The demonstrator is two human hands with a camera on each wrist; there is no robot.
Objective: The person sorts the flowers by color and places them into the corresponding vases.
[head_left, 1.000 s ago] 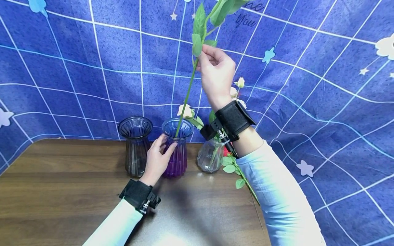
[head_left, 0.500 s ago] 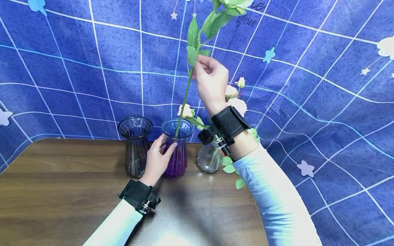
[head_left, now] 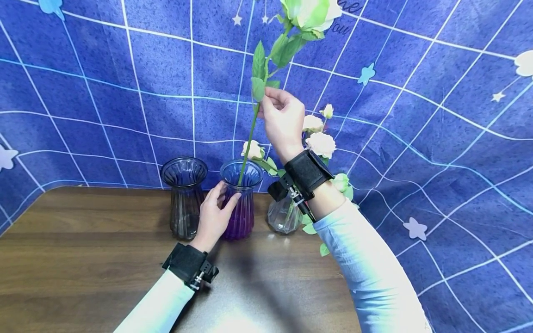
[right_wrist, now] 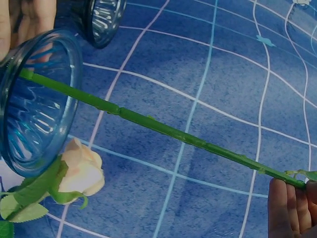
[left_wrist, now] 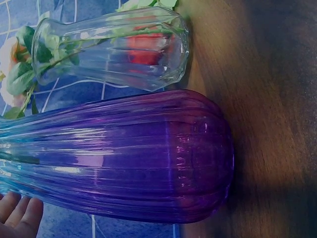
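Near the table's middle stands a blue-and-purple glass vase [head_left: 240,208]. My left hand [head_left: 214,215] holds its neck from the left, thumb at the front; the left wrist view shows the fingertips [left_wrist: 22,215] by the vase's side. Above it, my right hand [head_left: 285,119] pinches the green stem of an artificial white-green rose [head_left: 310,16] just below its lower leaves. The stem's lower end [left_wrist: 22,158] is inside the vase's upper part, above the bottom. In the right wrist view the bare stem [right_wrist: 163,130] slants from the rim to the right fingertips.
A dark grey glass vase [head_left: 185,203] stands left of the purple one. To the right, a clear glass vase [head_left: 284,215] holds cream roses [head_left: 320,144], partly behind my right wrist. A pale green bloom [head_left: 340,181] lies near the table's right edge. A blue cloth hangs behind.
My right hand has come down and slightly left with the rose, so its bloom shows and the stem sits deeper in the vase. The left hand stays on the vase.
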